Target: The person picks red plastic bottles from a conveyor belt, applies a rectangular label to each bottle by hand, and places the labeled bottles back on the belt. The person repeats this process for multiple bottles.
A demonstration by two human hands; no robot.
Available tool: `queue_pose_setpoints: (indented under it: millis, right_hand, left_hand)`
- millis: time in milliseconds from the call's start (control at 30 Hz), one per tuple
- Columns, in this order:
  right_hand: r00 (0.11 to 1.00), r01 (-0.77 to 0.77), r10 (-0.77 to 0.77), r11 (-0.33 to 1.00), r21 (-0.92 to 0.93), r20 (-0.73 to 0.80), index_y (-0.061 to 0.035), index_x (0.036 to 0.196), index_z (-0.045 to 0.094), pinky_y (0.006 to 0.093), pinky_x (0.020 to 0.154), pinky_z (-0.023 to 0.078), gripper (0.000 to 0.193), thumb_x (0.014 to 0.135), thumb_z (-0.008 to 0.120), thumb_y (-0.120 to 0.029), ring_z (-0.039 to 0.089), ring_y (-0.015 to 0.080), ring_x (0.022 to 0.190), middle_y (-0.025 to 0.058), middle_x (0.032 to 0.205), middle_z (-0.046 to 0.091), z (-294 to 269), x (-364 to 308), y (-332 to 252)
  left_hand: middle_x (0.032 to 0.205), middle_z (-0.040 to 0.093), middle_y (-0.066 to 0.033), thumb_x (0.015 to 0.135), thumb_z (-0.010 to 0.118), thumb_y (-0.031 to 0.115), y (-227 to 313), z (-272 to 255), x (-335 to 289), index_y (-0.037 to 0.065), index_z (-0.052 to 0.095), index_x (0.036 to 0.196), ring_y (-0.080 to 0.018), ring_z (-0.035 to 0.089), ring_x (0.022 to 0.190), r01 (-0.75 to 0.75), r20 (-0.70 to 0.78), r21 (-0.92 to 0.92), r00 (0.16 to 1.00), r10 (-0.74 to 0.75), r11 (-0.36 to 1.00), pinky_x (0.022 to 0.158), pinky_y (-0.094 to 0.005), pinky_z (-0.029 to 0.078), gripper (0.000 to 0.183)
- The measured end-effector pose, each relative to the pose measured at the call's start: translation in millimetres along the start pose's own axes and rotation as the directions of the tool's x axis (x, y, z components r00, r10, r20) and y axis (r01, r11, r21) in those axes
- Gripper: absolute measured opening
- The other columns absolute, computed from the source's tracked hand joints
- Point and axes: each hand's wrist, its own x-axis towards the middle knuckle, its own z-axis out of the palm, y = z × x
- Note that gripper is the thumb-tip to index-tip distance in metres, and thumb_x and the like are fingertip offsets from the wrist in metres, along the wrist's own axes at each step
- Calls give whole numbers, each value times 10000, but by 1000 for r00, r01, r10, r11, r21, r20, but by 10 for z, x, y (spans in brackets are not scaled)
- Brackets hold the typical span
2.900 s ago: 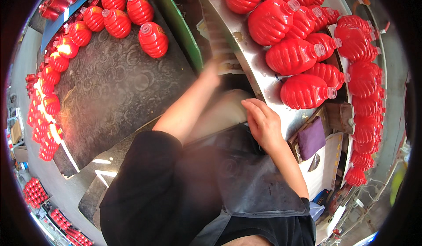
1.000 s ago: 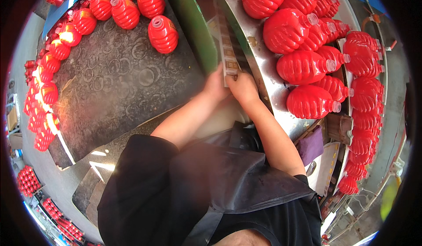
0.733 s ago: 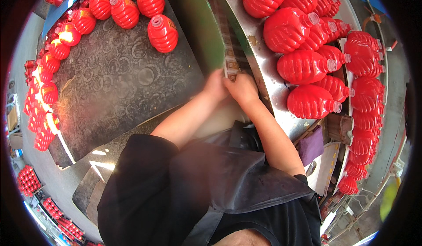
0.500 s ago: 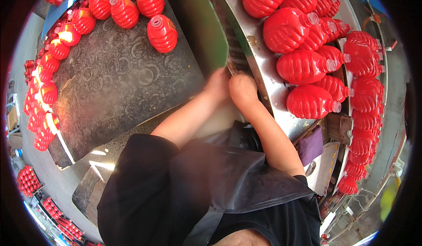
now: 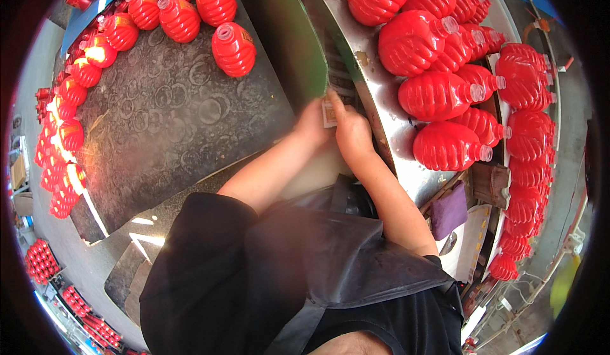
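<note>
A purple pad (image 5: 449, 211) lies just beside a worn brown block (image 5: 491, 186).

Red all over, w/ blk, grn & purple bits

L btls (image 5: 234, 51): vivid red, slanting ribs, clear necks (image 5: 224, 33). R btls (image 5: 434, 97): same red, ribbed, necks also clear. Mat (image 5: 190, 145): dk grey w/ pale overlapping rings, orange-pink haze nr L edge. Panel (image 5: 298, 44): plain dk grn. Metal edge (image 5: 380, 88): shiny silver w/ a small brownish patch. Slip (image 5: 329, 113): whitish w/ tan marks, fine pattern too blurred to tell. Pad (image 5: 449, 211): solid purple. Sleeve (image 5: 190, 260): plain blk. Apron (image 5: 356, 266): blk-grey w/ a sheen. Ledge, top L (image 5: 75, 30): flat blue. Blurred thing, far R (image 5: 564, 282): yellow-grn.
</note>
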Motion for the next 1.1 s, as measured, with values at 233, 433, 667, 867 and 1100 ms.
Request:
queue_pose_setpoints:
  millis: [233, 433, 667, 867, 1100]
  right_hand:
    - [998, 56, -45, 961, -272, 44, 64, 893, 744, 502, 750, 601, 227, 905, 550, -52, 713, 446, 803, 299, 848, 680, -26, 2, -136]
    - [953, 282, -291, 734, -619, 89, 11, 798, 733, 459, 665, 612, 185, 890, 594, -69, 741, 370, 762, 237, 830, 709, 25, 55, -70]
    - [998, 56, -41, 924, -378, 46, 6, 836, 721, 466, 680, 610, 153, 897, 606, -75, 730, 388, 755, 206, 833, 712, 114, 49, -2]
    - [998, -18, 30, 971, -239, 49, 19, 920, 728, 499, 762, 594, 163, 935, 630, -110, 720, 423, 827, 251, 930, 707, 28, 0, -24]
    - [973, -37, 107, 946, -321, 204, 101, 1013, 699, 500, 921, 560, 433, 906, 715, -319, 703, 456, 980, 350, 1046, 688, -23, 38, -69]
  left_hand:
    - [1148, 710, -135, 1104, 372, 352, 27, 255, -118, 56, 652, 1170, -288, 661, 1064, -41, 36, 36, 999, 40, 999, 997, -443, 514, 414]
    - [1171, 706, -140, 1120, 331, 346, 8, 379, -193, 58, 645, 1218, -289, 657, 1079, 12, 68, 28, 998, -14, 1000, 1038, -435, 499, 437]
    - [1032, 698, -90, 1120, 347, 363, -43, 255, -111, 87, 642, 1050, -241, 655, 969, -53, 98, 146, 994, 39, 988, 895, -384, 524, 410]
    - [979, 702, -94, 1104, 395, 397, -20, 198, -85, 95, 655, 1002, -250, 667, 938, 25, 26, 37, 999, -26, 999, 860, -387, 546, 411]
    - [1146, 712, -149, 1108, 384, 369, 6, 112, -60, 58, 649, 1199, -309, 690, 1031, 5, -30, 21, 1000, -5, 1000, 948, -456, 558, 419]
